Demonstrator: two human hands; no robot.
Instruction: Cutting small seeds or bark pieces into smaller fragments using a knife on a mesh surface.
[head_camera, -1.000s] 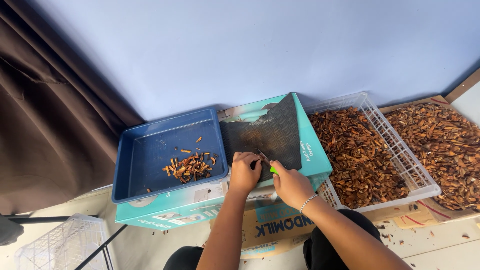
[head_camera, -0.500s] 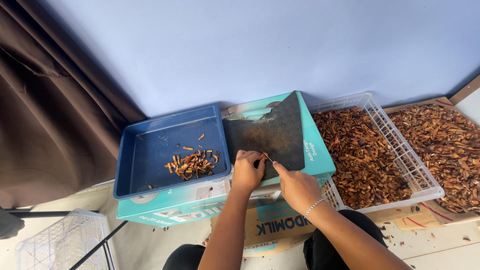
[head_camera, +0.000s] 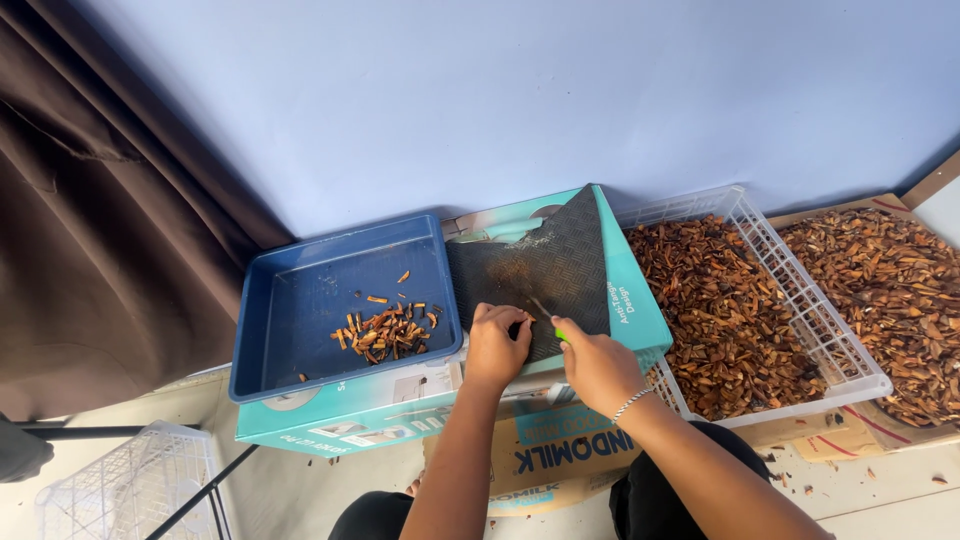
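**Ana:** Nearest the camera, over the printed cardboard carton, what are the hands doing?

**Bo:** Left hand has its grip curled down on a small piece, pressing it to the black ribbed mat; the piece itself is hidden under the fingers; right hand has its grip wrapped tight around a green-handled knife.

**Ana:** Which way does the knife lie?

**Bo:** Long axis runs from the handle at the right palm up and leftward; the tip points towards the left fingertips, almost touching them.

**Ana:** What worries you?

**Bo:** I'd judge a slip of the blade could nick those fingers, being so close; the mat sits on a teal box, tilted, so it might slide.

**Ana:** And further out?

**Bo:** Cut brown pieces lie in the blue tray just left of the mat; a white basket of brown chips stands right, more chips beyond it.
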